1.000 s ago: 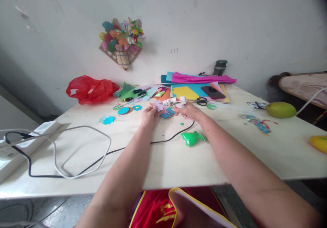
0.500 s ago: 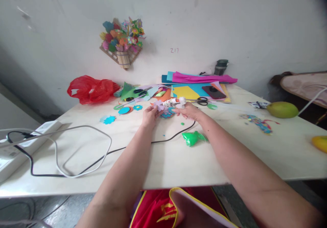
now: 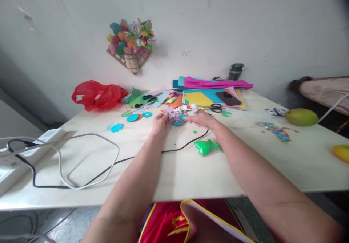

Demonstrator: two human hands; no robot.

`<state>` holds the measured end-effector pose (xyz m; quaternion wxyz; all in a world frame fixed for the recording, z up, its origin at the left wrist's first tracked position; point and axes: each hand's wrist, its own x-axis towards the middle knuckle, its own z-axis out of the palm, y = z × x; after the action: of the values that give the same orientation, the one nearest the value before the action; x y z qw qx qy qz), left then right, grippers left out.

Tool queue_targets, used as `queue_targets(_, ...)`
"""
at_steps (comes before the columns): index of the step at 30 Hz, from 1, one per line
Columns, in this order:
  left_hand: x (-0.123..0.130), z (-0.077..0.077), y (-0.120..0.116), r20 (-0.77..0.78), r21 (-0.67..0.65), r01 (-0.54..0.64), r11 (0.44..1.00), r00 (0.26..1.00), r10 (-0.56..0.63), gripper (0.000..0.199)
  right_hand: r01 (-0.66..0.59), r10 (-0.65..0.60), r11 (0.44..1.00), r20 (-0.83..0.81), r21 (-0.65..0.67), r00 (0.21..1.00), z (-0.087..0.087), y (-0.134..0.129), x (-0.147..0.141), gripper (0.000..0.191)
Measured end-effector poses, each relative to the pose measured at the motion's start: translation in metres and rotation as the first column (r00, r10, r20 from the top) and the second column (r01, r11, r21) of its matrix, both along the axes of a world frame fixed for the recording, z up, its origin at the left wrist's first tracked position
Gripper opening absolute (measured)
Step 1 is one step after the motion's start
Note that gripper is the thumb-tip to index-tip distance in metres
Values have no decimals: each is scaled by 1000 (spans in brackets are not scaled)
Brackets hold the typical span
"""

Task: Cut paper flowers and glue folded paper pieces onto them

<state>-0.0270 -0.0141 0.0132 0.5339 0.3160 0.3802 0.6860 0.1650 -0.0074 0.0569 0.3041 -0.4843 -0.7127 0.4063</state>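
Near the middle of the table, my left hand (image 3: 160,122) pinches a light purple paper flower (image 3: 169,112) between thumb and fingers. My right hand (image 3: 201,119) is closed around a white glue gun (image 3: 192,109), whose patterned front points left towards the flower. The nozzle is close to the petals; whether it touches them I cannot tell. Below the gun lies a blue paper flower (image 3: 178,120), partly covered. A black cord (image 3: 185,146) runs from beneath my right hand to the left.
Scissors (image 3: 216,108), a phone (image 3: 228,98) and coloured sheets (image 3: 197,99) lie behind my hands. A green bag (image 3: 204,148) sits nearer me. Left are blue paper cutouts (image 3: 117,128), a red plastic bag (image 3: 99,94) and a power strip (image 3: 35,156); right, a mango (image 3: 301,117).
Hardly anything differs. The glue gun has tilted very slightly, while both hands and the purple flower stay in the same place.
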Motion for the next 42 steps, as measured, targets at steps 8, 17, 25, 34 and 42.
queue_targets(8,0,0,-1,-1,3,0,1000,1000,0,15,6,-6,1000,4,19,1000,-3,3,1,30)
queue_targets(17,0,0,1,9,-6,0,1000,1000,0,15,-37,40,998,-64,59,997,-15,15,2,30)
queue_targets(25,0,1,0,7,0,5,1000,1000,-5,14,-39,41,998,-47,40,998,-13,14,2,30)
queue_targets(34,0,1,0,6,2,4,1000,1000,-4,17,-35,37,998,-43,58,998,-16,17,3,29)
queue_targets(42,0,1,-1,-6,1,12,1000,1000,-12,16,-58,61,997,-69,54,996,-17,17,3,30)
